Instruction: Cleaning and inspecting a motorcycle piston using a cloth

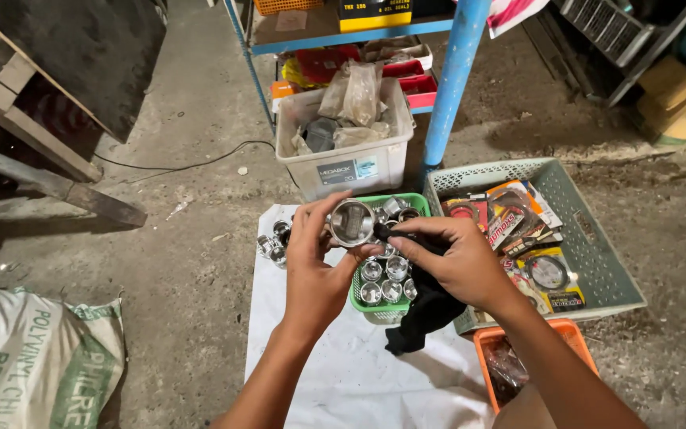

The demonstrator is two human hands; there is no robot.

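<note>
- The concrete floor (200, 262) was spread with a white sheet (335, 365), and I was crouched over it in front of the blue shelf post (452, 79).
- A clear plastic bin (343, 159) of bagged parts stood behind, a grey crate (597, 262) of packaged gaskets lay to my right, and an orange tray (549, 334) sat just beside my right forearm.
- The green basket (363, 306) rested on the sheet between my hands, full of shiny metal pistons; a few more (273, 242) lay loose on the sheet to its left.
- A black rag (426, 310) hung from my right hand (458, 262), which was closed on it, fingertips pressing the cloth against the piston's edge.
- My left hand (315, 266) was clamped on one piston (351, 222), thumb and fingers around its rim, held above the basket with the open hollow end facing me.
- I judged the step to be wiping that piston clean. The next move seemed to call for turning it in my left fingers so the rag could reach the rest of its wall, with a firm hold, since the polished metal looked slippery.
</note>
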